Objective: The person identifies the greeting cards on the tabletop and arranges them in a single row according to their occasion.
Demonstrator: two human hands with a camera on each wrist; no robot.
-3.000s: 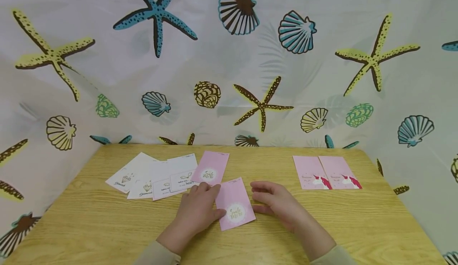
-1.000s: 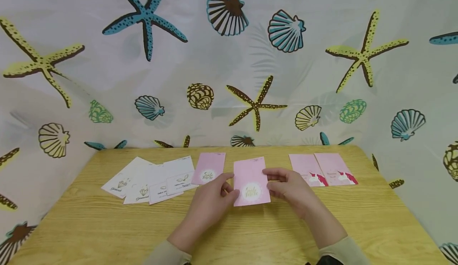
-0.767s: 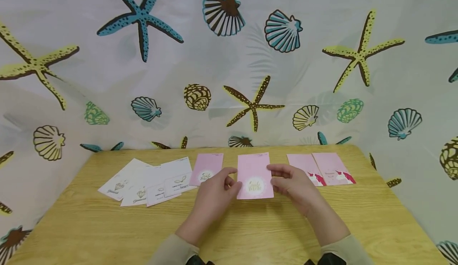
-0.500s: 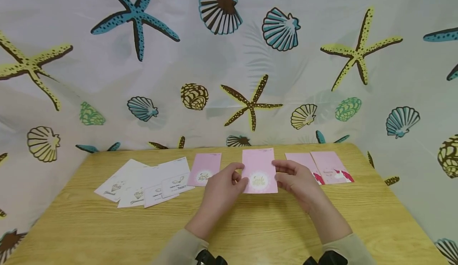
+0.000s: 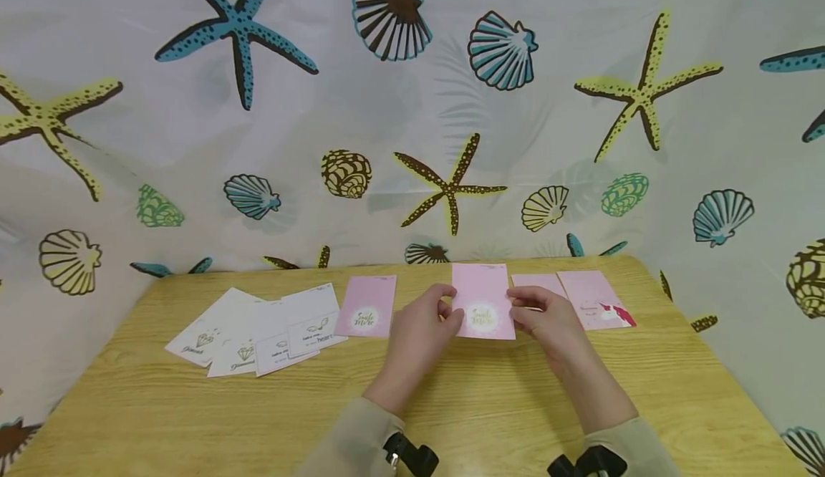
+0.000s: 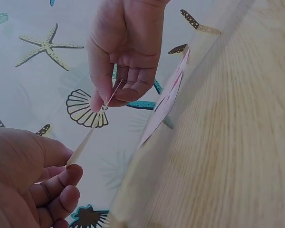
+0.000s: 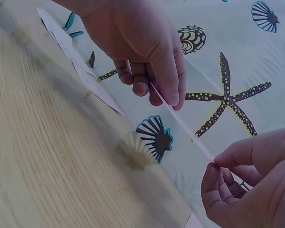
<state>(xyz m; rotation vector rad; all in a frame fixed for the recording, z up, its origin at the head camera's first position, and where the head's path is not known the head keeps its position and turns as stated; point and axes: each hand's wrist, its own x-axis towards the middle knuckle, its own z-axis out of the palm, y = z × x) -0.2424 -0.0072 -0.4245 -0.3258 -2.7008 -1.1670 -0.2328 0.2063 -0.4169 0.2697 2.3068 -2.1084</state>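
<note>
A pink card (image 5: 483, 298) with gold "Smile More" lettering in a white circle is held up off the table by both hands. My left hand (image 5: 422, 330) pinches its left edge between thumb and fingers. At the right edge, my right hand (image 5: 551, 323) pinches it the same way. Both wrist views show the card edge-on as a thin strip (image 6: 88, 137) between the two hands. A matching pink card (image 5: 367, 301) lies flat on the table, left of the held one. To the right, a pink unicorn card (image 5: 596, 298) overlaps another pink card (image 5: 538, 281), partly hidden behind the held card and right hand.
Several white cards lie fanned on the left of the wooden table (image 5: 258, 420), among them a diamond card (image 5: 209, 326) and a card with "heart" lettering (image 5: 316, 334). A curtain (image 5: 387, 104) printed with starfish and shells hangs behind the table.
The Smile More card lay on the table three seconds ago; both hands have since taken it by its edges, lifted it and carried it right, towards the unicorn cards.
</note>
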